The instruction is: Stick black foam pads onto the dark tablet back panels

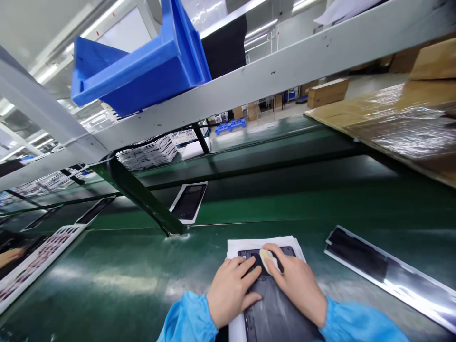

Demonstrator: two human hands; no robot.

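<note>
A flat black panel with small cutouts near its far end lies before me on white sheets. Fingers spread, my left hand rests on the panel's left side. My right hand pinches a small white and yellowish wad, perhaps cloth or sponge, against the panel near its far end. Light blue sleeves cover both wrists. The lower part of the panel runs out of view.
A long strip with black and shiny parts lies right. Another black panel sits on the green conveyor belt behind. A green post rises left, below a shelf with a blue bin. Another person's hand shows far left.
</note>
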